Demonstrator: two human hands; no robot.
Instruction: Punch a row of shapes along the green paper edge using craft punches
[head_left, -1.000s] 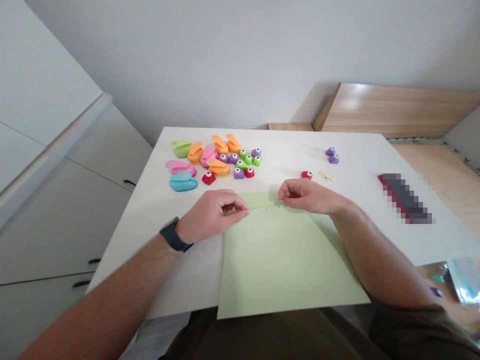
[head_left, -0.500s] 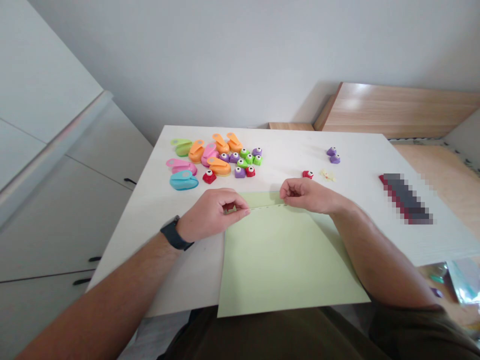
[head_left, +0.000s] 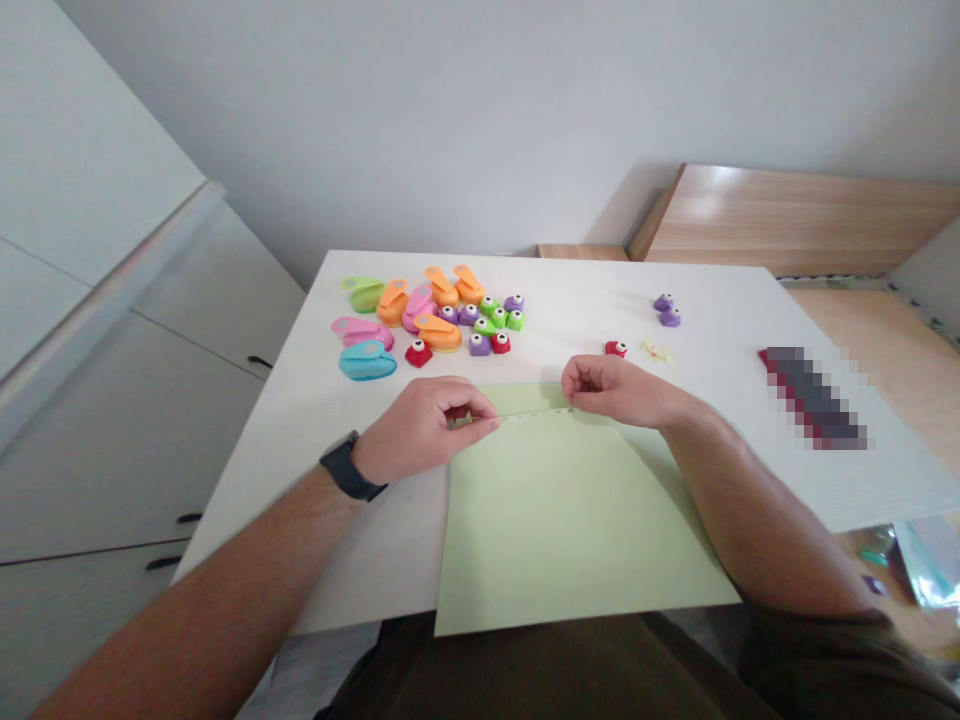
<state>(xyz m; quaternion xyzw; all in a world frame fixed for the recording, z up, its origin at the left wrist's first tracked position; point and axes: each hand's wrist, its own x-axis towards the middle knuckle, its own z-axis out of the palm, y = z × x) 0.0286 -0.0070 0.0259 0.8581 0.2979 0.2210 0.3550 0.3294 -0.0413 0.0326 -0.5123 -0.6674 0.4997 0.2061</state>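
Observation:
A large pale green sheet of paper point(head_left: 577, 520) lies on the white table, its near edge reaching past the table's front. Along its far edge runs a row of small punched holes, and that edge is raised a little over more pale green paper point(head_left: 517, 399) behind it. My left hand point(head_left: 431, 425), with a dark watch on the wrist, pinches the sheet's far left part between thumb and fingers. At the far right part my right hand point(head_left: 611, 390) is closed with thumb and fingertips on the same edge. Just beyond the right hand sits a small red craft punch point(head_left: 616, 349).
Large lever craft punches point(head_left: 367, 360) and several small green, purple and red punches point(head_left: 499, 318) stand at the back left. Small yellow paper cutouts point(head_left: 656, 351), two purple punches point(head_left: 670, 317) and a blurred dark red-edged object point(head_left: 814, 398) lie to the right on the table point(head_left: 735, 460).
Almost nothing differs. My right hand has shifted very slightly along the edge; the left hand and the paper keep their places.

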